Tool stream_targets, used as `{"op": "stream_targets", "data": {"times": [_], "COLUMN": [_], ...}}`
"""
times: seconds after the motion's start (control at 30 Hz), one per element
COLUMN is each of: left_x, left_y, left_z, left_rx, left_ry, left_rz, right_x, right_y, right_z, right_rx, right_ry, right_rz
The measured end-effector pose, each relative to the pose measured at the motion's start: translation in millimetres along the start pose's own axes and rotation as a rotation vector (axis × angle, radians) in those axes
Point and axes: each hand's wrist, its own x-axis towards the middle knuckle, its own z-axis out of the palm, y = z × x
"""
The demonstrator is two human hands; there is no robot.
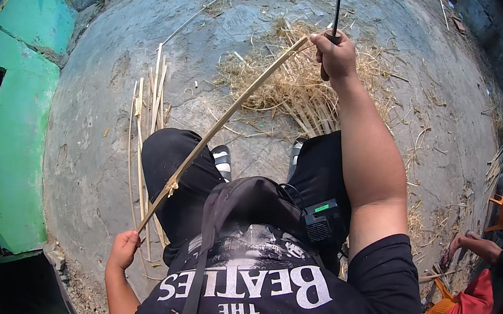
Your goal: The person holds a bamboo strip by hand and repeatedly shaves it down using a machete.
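My left grip (124, 249) is closed around the near end of a wooden strip (233, 113), which slants from near left to far right; my right grip (337, 56), beside its far end, encircles a dark tool (337, 8). Shavings (293, 93) lie beyond.

Left grip (124, 249) pinches pale strip (230, 112) low down; right grip (336, 56) clutches dark tool (337, 8); shavings heap (272, 84) ahead.

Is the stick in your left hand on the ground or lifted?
Lifted: the stick has one end in the left hand and slants over the left knee.
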Motion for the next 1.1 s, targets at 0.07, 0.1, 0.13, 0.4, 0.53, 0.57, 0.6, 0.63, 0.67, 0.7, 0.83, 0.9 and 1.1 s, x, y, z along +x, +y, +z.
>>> {"op": "stream_targets", "data": {"times": [0.07,0.1,0.13,0.4,0.53,0.57,0.6,0.63,0.67,0.7,0.83,0.9,1.1], "left_x": [-2,-2,-4,-4,1,3,5,5,7,10,9,9,21], "left_y": [-4,-4,-2,2,-9,-13,-17,-21,-22,-19,4,-8,-3], "left_z": [-4,-7,-9,5,8,6,5,4,3,4,1,-3,-2], "left_rx": [-0.025,-0.025,-0.04,-0.155,-0.092,-0.015,0.061,0.06,0.142,0.219,0.265,0.257,0.294], "left_ry": [0.026,0.023,0.04,0.024,0.043,0.089,0.135,0.138,0.177,0.217,0.222,0.214,0.258], "left_rz": [-0.05,-0.048,-0.046,-0.129,-0.112,-0.021,0.069,0.063,0.106,0.155,0.15,0.17,0.22], "right_x": [6,11,17,-16,-32,-33,-34,-34,-27,-19,-11,-24,-11], "right_y": [4,6,7,-26,-30,-30,-31,-30,-25,-18,-1,-14,5], "right_z": [-10,-15,-20,17,45,47,49,51,49,43,30,45,25], "right_rx": [-0.122,-0.124,-0.29,-0.973,-1.147,-1.144,-1.139,-1.132,-1.166,-1.169,-1.109,-1.179,-1.143], "right_ry": [0.121,0.123,0.216,-0.195,-0.506,-0.512,-0.554,-0.597,-0.588,-0.585,-0.39,-0.482,-0.482], "right_rz": [0.025,0.024,-0.036,-0.087,-0.154,-0.153,-0.145,-0.137,0.019,0.02,0.128,0.008,0.147]}}
